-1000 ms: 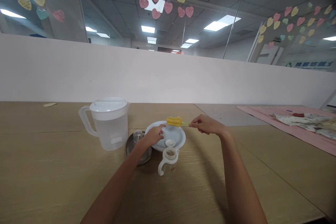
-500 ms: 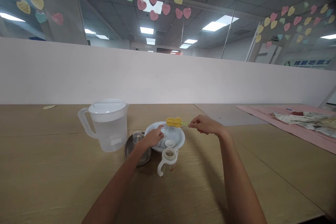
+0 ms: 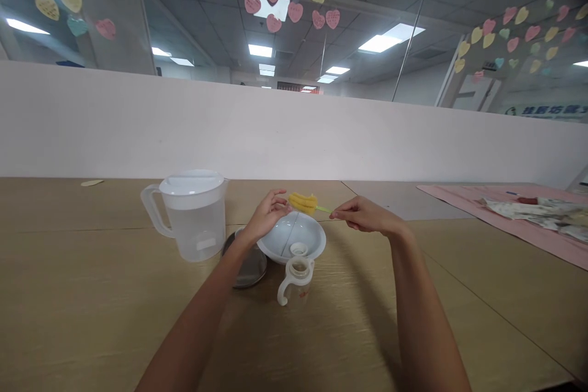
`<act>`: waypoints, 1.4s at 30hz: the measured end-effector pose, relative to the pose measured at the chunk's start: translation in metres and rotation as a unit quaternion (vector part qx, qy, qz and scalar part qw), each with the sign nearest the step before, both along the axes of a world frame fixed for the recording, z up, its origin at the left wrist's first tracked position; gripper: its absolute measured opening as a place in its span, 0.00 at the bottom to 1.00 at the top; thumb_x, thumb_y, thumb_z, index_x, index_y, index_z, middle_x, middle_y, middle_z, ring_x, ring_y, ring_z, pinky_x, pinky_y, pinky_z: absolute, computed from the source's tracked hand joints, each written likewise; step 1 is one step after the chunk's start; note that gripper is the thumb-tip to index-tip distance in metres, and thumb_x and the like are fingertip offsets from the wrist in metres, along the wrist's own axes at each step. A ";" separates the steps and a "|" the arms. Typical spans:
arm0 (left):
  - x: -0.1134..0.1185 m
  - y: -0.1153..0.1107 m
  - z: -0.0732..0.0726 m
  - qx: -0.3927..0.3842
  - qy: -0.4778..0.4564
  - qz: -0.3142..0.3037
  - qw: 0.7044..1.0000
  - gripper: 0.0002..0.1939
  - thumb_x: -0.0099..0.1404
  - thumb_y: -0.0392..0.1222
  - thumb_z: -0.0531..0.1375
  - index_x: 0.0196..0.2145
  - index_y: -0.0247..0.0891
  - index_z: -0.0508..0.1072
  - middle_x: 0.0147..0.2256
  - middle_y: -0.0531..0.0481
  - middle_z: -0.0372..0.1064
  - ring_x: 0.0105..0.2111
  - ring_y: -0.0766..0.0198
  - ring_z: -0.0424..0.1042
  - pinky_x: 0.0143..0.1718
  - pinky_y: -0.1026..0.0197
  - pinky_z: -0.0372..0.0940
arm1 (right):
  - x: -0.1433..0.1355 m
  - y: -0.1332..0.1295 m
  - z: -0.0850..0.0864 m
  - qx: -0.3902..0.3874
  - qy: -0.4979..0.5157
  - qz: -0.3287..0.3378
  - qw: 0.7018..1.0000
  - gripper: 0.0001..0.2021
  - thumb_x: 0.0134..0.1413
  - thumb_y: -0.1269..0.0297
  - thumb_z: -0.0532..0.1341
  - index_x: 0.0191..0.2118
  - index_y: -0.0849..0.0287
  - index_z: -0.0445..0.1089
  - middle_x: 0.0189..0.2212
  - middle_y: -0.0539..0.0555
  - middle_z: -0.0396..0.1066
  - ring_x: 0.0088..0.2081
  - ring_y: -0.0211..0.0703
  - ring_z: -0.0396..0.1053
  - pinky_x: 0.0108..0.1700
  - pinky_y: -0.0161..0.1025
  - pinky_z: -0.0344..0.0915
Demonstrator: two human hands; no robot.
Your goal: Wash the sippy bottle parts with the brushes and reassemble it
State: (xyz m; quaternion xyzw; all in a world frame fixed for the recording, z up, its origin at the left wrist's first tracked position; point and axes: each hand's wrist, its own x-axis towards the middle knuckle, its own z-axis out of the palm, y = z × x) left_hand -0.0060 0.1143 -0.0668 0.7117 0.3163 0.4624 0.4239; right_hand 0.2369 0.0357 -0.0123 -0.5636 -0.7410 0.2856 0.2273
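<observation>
My right hand [image 3: 365,215] pinches the green handle of a bottle brush [image 3: 303,203] with a yellow sponge head. The brush lies level above the far rim of a white bowl [image 3: 316,250]. My left hand [image 3: 267,215] is raised by the sponge tip with its fingers apart; whether a fingertip touches the sponge I cannot tell. Inside the bowl sits a white ring [image 3: 298,249]. Just in front of the bowl stands a clear bottle [image 3: 297,285] with a white curved handle and an uncovered mouth. A round metal dish [image 3: 252,272] is partly hidden by my left forearm.
A lidded translucent pitcher [image 3: 197,220] stands left of the metal dish. At the far right, a pink cloth [image 3: 441,196] carries folded fabric [image 3: 528,211]. A small pale flat piece [image 3: 92,183] lies near the wall, at the table's back left.
My left hand has risen from over the bowl to the sponge tip, its fingers spreading. The brush has lifted slightly and tilted in my right hand.
</observation>
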 end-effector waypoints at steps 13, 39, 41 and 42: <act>-0.008 -0.017 0.028 -0.013 -0.013 0.040 0.999 0.16 0.56 0.52 0.56 0.32 0.35 0.66 0.26 0.51 0.68 0.24 0.68 0.64 0.30 0.65 0.59 | 0.002 -0.005 0.005 0.004 0.045 -0.018 0.999 0.25 0.44 0.42 0.58 0.32 0.64 0.72 0.13 0.45 0.52 0.17 0.28 0.45 0.19 0.32 0.42; -0.055 0.004 -0.003 0.036 0.587 0.083 0.805 0.14 0.40 0.27 0.60 0.28 0.36 0.75 0.30 0.46 0.74 0.28 0.58 0.71 0.27 0.64 0.62 | 0.008 0.002 -0.003 0.023 -0.032 -0.047 0.998 0.22 0.48 0.45 0.55 0.19 0.59 0.53 0.16 0.46 0.50 0.18 0.30 0.46 0.19 0.32 0.43; -0.049 -0.003 0.007 0.063 0.570 0.104 0.813 0.14 0.44 0.28 0.58 0.32 0.34 0.75 0.35 0.42 0.73 0.33 0.56 0.71 0.33 0.61 0.63 | 0.008 0.002 -0.003 0.024 -0.034 -0.055 0.998 0.21 0.48 0.45 0.54 0.20 0.59 0.55 0.16 0.46 0.51 0.18 0.30 0.46 0.19 0.32 0.44; -0.043 -0.007 0.011 0.081 0.555 0.113 0.820 0.15 0.48 0.29 0.56 0.35 0.34 0.74 0.38 0.41 0.73 0.37 0.55 0.70 0.36 0.60 0.63 | 0.008 0.002 -0.003 0.026 -0.035 -0.058 0.997 0.21 0.48 0.45 0.54 0.20 0.59 0.55 0.16 0.46 0.51 0.18 0.30 0.46 0.19 0.32 0.44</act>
